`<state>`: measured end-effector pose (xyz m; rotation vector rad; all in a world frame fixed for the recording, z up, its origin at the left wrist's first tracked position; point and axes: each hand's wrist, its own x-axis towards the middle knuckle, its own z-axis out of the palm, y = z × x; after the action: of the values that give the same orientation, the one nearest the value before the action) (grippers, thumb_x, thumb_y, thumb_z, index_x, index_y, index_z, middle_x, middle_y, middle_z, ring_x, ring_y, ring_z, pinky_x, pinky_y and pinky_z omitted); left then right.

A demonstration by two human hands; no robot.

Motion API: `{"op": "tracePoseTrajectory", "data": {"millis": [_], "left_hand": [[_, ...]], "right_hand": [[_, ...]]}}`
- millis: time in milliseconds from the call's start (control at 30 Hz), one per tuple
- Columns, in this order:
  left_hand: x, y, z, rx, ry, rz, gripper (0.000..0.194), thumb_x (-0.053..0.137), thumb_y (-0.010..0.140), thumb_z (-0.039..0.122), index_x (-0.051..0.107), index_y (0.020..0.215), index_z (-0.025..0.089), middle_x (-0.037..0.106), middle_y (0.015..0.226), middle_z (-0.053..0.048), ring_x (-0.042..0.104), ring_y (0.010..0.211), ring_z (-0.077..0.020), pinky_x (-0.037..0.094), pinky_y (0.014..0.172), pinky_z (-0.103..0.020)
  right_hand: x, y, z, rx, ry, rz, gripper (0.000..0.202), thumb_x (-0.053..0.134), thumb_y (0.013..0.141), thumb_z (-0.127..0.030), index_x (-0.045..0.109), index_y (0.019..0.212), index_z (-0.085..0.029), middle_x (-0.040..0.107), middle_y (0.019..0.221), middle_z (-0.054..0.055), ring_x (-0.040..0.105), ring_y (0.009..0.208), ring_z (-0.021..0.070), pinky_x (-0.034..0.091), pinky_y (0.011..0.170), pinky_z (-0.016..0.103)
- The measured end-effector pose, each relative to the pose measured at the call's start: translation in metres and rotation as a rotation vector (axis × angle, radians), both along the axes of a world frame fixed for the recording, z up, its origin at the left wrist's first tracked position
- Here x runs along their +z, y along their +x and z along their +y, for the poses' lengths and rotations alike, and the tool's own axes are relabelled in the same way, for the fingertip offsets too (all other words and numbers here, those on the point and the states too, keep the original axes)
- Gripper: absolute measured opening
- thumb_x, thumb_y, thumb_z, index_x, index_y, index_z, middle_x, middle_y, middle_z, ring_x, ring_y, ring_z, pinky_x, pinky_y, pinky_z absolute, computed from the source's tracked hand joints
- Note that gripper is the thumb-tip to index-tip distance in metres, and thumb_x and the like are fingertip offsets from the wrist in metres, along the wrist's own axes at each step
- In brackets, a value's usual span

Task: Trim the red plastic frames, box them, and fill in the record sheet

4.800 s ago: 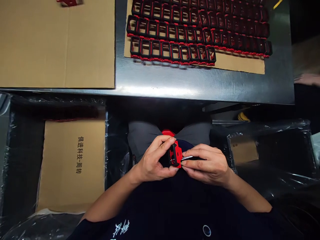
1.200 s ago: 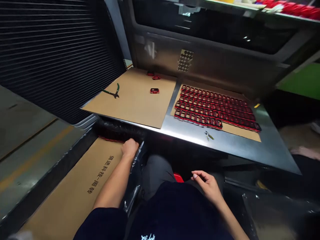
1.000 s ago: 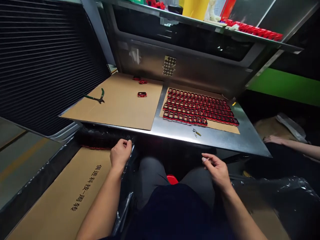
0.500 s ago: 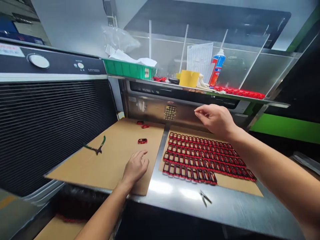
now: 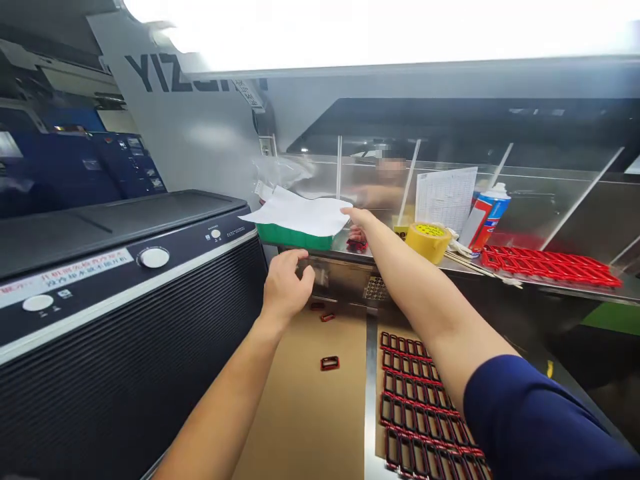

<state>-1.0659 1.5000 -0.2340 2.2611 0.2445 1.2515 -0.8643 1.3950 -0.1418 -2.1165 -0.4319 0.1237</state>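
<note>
A white paper sheet (image 5: pixel 300 212) lies over the green bin (image 5: pixel 295 237) on the shelf. My right hand (image 5: pixel 361 223) is at the sheet's right edge, one fingertip on top and the other fingers curled below; it appears closed on that edge. Just under those fingers sits a small red part (image 5: pixel 357 245). My left hand (image 5: pixel 287 283) is open in front of the bin, thumb and forefinger apart, holding nothing. Below, three red-and-black frames, including one red-and-black frame (image 5: pixel 329 363), lie on the left cardboard sheet (image 5: pixel 300 413).
Rows of red-and-black frames (image 5: pixel 415 393) cover the right cardboard. The shelf also holds a yellow tape roll (image 5: pixel 429 242), a spray can (image 5: pixel 487 217), a written form (image 5: pixel 445 195) and red parts (image 5: pixel 550 265). A black ribbed machine (image 5: pixel 150 333) stands left.
My view has tilted up toward the shelf. My right hand has moved from above the rows to the sheet's edge. My left hand has risen from the cardboard toward the bin.
</note>
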Motion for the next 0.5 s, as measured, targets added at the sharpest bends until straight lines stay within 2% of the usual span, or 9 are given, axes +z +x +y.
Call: {"op": "tracePoseTrajectory", "data": {"millis": [67,167,200,233,300,367,400,467,500], "left_hand": [[0.012,0.019,0.024,0.075,0.143,0.010,0.050,0.062,0.072,0.024,0.067,0.121,0.012,0.064,0.134,-0.019,0.051,0.132,-0.0391,0.043,0.111,-0.054],[0.022,0.048,0.052,0.123,0.262,0.143,0.075,0.066,0.068,0.020,0.052,0.141,0.007,0.041,0.157,-0.023,0.029,0.148,-0.0448,0.027,0.119,-0.062],[0.026,0.057,0.058,0.116,0.292,0.157,0.076,0.067,0.068,0.019,0.051,0.142,0.008,0.039,0.159,-0.021,0.027,0.150,-0.0441,0.021,0.121,-0.064],[0.030,0.065,0.064,0.104,0.316,0.144,0.070,0.067,0.070,0.018,0.054,0.138,0.012,0.043,0.157,-0.019,0.027,0.150,-0.0424,0.015,0.123,-0.065],[0.040,0.079,0.075,0.076,0.309,0.072,0.042,0.064,0.077,0.019,0.066,0.119,0.017,0.062,0.141,-0.013,0.040,0.145,-0.0381,0.007,0.124,-0.065],[0.053,0.087,0.090,0.116,0.134,-0.076,0.015,0.063,0.082,0.023,0.067,0.095,0.018,0.075,0.112,-0.010,0.058,0.128,-0.0343,0.020,0.123,-0.061],[0.059,0.086,0.099,0.175,0.005,-0.169,0.012,0.063,0.082,0.026,0.064,0.089,0.016,0.075,0.104,-0.010,0.063,0.119,-0.0332,0.029,0.119,-0.059],[0.070,0.078,0.122,0.333,-0.229,-0.349,0.019,0.061,0.084,0.030,0.058,0.091,0.013,0.073,0.104,-0.013,0.065,0.114,-0.0323,0.043,0.110,-0.054],[0.072,0.069,0.134,0.401,-0.300,-0.431,0.020,0.056,0.086,0.029,0.055,0.095,0.011,0.071,0.108,-0.015,0.063,0.116,-0.0316,0.046,0.108,-0.054]], "right_hand": [[0.002,0.005,0.020,-0.022,0.071,0.144,0.027,0.062,0.099,-0.036,0.064,0.104,-0.009,0.067,0.086,0.005,0.064,0.067,0.0132,0.056,0.062,0.026],[0.008,0.006,0.033,-0.013,0.211,0.244,0.019,0.060,0.102,-0.030,0.062,0.101,-0.011,0.062,0.083,0.000,0.059,0.064,0.0086,0.053,0.058,0.020],[0.013,0.006,0.034,0.004,0.262,0.261,0.017,0.058,0.102,-0.027,0.061,0.099,-0.010,0.061,0.080,0.000,0.059,0.062,0.0080,0.052,0.057,0.019],[0.019,0.006,0.032,0.028,0.312,0.273,0.016,0.056,0.103,-0.024,0.061,0.096,-0.010,0.060,0.076,-0.001,0.058,0.060,0.0074,0.052,0.056,0.018],[0.036,0.007,0.025,0.088,0.404,0.287,0.016,0.053,0.101,-0.020,0.060,0.090,-0.011,0.060,0.070,-0.001,0.058,0.059,0.0066,0.052,0.057,0.016],[0.050,0.008,0.017,0.198,0.479,0.266,0.014,0.057,0.097,-0.023,0.060,0.089,-0.012,0.063,0.070,-0.001,0.061,0.063,0.0066,0.054,0.062,0.015],[0.054,0.009,0.014,0.266,0.493,0.221,0.012,0.061,0.095,-0.024,0.061,0.090,-0.013,0.065,0.073,-0.001,0.063,0.067,0.0069,0.054,0.066,0.015],[0.055,0.013,0.014,0.357,0.387,0.041,0.008,0.064,0.091,-0.022,0.062,0.095,-0.014,0.068,0.078,0.000,0.065,0.072,0.0075,0.055,0.071,0.016],[0.052,0.015,0.017,0.371,0.284,-0.059,0.009,0.063,0.090,-0.018,0.063,0.098,-0.014,0.068,0.080,0.000,0.065,0.073,0.0081,0.055,0.072,0.017]]}}
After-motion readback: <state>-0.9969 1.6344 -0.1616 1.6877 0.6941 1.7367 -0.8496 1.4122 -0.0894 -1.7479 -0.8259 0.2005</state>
